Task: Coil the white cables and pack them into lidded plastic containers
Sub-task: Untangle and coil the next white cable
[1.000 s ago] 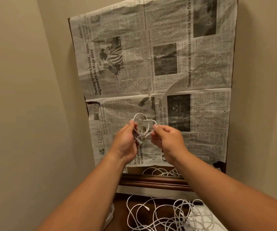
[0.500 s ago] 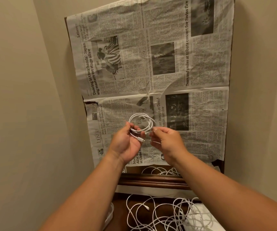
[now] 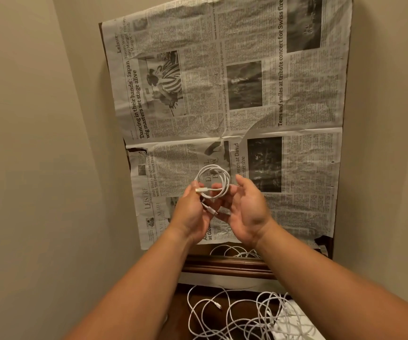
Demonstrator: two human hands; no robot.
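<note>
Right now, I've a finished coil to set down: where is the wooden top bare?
Only a narrow strip of bare wood between the left forearm and the loose cables. The cables crowd the middle and right, up to a white object.

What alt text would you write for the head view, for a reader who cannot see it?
The left hand pinches a coiled white cable before a newspaper sheet, the right hand open beside it. Loose white cables lie tangled below.
</note>
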